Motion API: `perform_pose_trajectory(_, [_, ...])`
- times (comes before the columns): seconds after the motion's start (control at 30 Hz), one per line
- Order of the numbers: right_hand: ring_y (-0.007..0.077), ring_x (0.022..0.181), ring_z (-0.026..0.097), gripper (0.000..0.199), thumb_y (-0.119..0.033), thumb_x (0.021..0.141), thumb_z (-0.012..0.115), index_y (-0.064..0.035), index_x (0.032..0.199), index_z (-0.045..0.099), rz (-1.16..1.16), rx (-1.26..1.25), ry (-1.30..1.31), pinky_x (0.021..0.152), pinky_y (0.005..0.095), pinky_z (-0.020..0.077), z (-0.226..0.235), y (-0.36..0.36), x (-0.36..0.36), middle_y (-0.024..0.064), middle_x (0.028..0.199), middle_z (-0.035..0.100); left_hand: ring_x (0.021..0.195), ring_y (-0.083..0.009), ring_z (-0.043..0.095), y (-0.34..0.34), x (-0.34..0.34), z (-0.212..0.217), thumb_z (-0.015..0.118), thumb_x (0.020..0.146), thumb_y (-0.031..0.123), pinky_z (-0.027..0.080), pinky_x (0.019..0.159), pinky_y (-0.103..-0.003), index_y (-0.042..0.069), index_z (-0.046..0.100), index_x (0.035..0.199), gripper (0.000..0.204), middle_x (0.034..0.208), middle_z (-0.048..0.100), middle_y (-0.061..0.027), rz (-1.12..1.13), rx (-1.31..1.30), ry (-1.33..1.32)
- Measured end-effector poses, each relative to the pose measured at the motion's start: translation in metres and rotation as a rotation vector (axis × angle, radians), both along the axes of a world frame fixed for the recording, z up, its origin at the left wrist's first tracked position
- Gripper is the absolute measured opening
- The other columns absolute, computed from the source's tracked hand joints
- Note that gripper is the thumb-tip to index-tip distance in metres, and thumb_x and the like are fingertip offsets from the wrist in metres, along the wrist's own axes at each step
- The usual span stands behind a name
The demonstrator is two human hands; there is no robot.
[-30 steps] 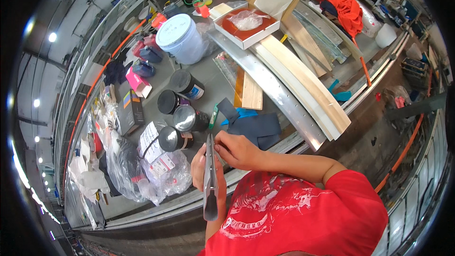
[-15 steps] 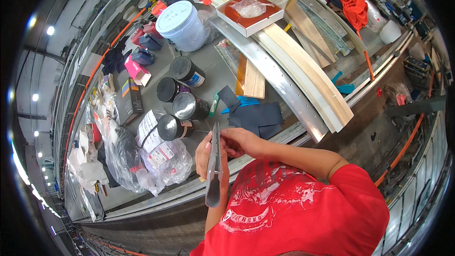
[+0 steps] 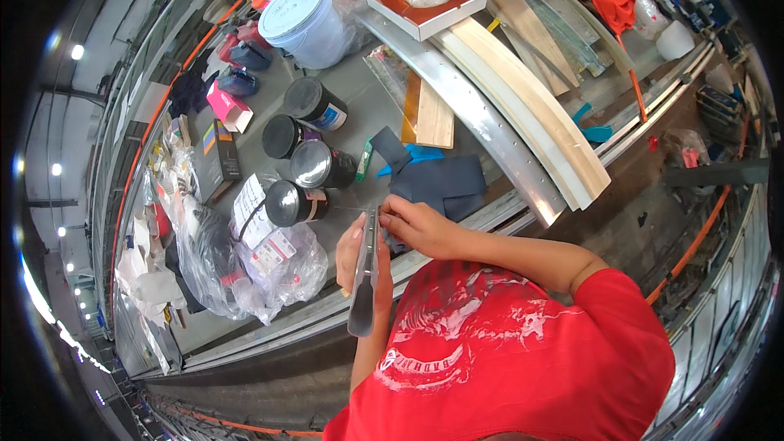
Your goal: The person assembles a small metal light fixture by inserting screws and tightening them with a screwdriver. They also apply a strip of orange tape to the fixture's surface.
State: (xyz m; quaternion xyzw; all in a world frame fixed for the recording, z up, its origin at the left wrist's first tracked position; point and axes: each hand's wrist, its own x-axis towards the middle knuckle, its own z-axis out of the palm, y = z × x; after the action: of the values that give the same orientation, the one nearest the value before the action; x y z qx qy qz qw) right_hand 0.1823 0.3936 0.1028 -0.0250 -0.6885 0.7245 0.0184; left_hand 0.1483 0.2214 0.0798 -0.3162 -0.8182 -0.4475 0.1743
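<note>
In front of my red shirt, my left hand [image 3: 346, 258] is closed around a narrow grey metal tool [image 3: 369, 260]. The tool is seen nearly edge-on, with rivets or holes along it and a dark rounded lower end [image 3: 360, 317]. My right hand [image 3: 420, 227] is at its upper end, fingers curled and pressed together. What those fingertips pinch is hidden. Beyond the hands lie dark grey sheets [image 3: 445, 184] with a blue piece under them, and a green-handled cutter [image 3: 364, 160]. Several black jars [image 3: 287, 202] stand to the left of these.
Clear plastic bags [image 3: 290, 269] and a black box [image 3: 219, 159] are on the table's left. A white bucket [image 3: 306, 28] stands farther back, near an open carton [image 3: 425, 12]. A metal bar [image 3: 490, 135] and wooden boards [image 3: 563, 143] stretch along the right. The table's edge [image 3: 269, 331] runs before me.
The whole view has shifted, so the table things sit slightly higher in the picture. The tool's lower end has risen and it looks a little shorter. Both hands remain at the tool.
</note>
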Motion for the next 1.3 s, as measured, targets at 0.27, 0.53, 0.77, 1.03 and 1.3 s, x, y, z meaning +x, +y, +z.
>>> perform_pose_trajectory(0.27, [0.0253,0.063,0.059,0.015,-0.017,0.097,0.056,-0.0027,0.097,0.053,-0.015,0.007,0.092,0.056,0.0379,0.0475,-0.008,0.004,0.002,0.0113,0.069,0.051,0.092,-0.0254,0.068,0.017,0.018,0.014,0.071,0.088,0.003,0.053,0.081,-0.038,-0.003,0.065,0.112,0.026,0.110,0.070,-0.0160,0.103,0.010,-0.108])
perform_pose_trajectory(0.53, [0.0366,0.068,0.060,0.020,-0.022,0.100,0.051,-0.0027,0.094,0.051,0.006,-0.158,-0.004,0.059,0.0440,0.0466,-0.017,0.006,0.007,0.0181,0.075,0.058,0.091,-0.0214,0.069,0.036,0.015,0.024,0.075,0.086,0.003,0.054,0.081,-0.036,-0.008,0.066,0.109,0.026,0.106,0.071,-0.0155,0.048,0.149,-0.200])
perform_pose_trajectory(0.77, [0.0385,0.066,0.060,0.019,-0.022,0.099,0.052,-0.0036,0.096,0.053,-0.171,0.186,0.215,0.056,0.0435,0.0454,-0.014,0.008,0.012,0.0174,0.069,0.057,0.093,-0.0217,0.069,0.027,0.018,0.011,0.075,0.086,0.003,0.054,0.082,-0.036,-0.006,0.066,0.109,0.026,0.109,0.071,-0.0151,0.054,0.042,-0.206])
perform_pose_trajectory(1.03, [0.0085,0.057,0.044,0.035,-0.039,0.105,0.046,-0.0075,0.094,0.058,0.193,-0.658,-0.320,0.051,0.0241,0.0349,-0.011,0.016,0.012,-0.0025,0.067,0.049,0.095,-0.0189,0.063,0.024,0.014,0.004,0.072,0.087,0.000,0.051,0.083,-0.033,-0.004,0.060,0.120,0.035,0.117,0.066,-0.0122,-0.075,0.248,-0.395])
perform_pose_trajectory(1.3, [0.0140,0.071,0.058,0.013,-0.014,0.095,0.062,-0.0020,0.100,0.061,-0.278,0.163,0.076,0.066,0.0289,0.0487,0.002,0.036,0.017,0.0095,0.084,0.062,0.101,-0.0155,0.061,0.040,-0.001,0.038,0.076,0.083,0.000,0.049,0.091,-0.031,-0.004,0.057,0.121,0.043,0.116,0.063,-0.0096,0.142,0.840,-0.794])
